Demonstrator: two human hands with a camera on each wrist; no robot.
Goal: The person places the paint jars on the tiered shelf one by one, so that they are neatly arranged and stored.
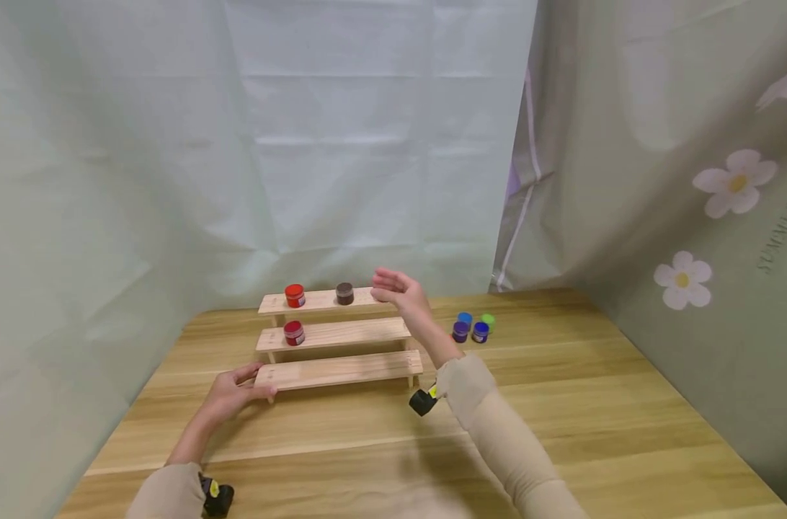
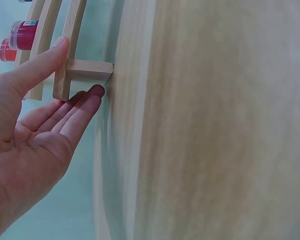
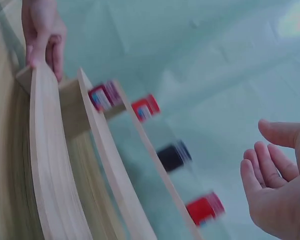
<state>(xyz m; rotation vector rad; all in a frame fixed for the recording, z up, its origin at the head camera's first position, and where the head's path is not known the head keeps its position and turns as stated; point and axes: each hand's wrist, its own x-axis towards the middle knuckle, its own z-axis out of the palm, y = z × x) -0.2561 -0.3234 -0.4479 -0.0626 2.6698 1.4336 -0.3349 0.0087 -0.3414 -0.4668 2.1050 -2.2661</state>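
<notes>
- Rack: one wooden rack (image 1: 341, 370), three stepped shelves, on the table (image 1: 562, 404) near its far edge.
- Jars on rack: 4, all upright. Top shelf has 3: left red jar (image 1: 295, 295), dark brown jar (image 1: 344, 293), right red jar (image 3: 204, 209). Middle shelf has 1: dark red jar (image 1: 294, 333), near left end.
- Jars on table: 4 visible, clustered right of rack: light blue jar (image 1: 465, 318), green jar (image 1: 488, 321), purple jar (image 1: 460, 331), dark blue jar (image 1: 481, 331). Small orange patch (image 1: 452, 337) beside the purple one, mostly covered; can't tell what it is.
- Left hand (image 1: 230, 393): gripping left end of bottom shelf, thumb on the board, fingers underneath.
- Right hand (image 1: 403, 295): loosely open, fingers slightly bent, holding nothing. Near right end of top shelf, apart from the jar there.
- In the way: right hand hides right red jar from head view; forearm crosses middle shelf's right end.
- Around: pale sheet (image 1: 367, 144) behind, flowered sheet (image 1: 627, 216) at right.
</notes>
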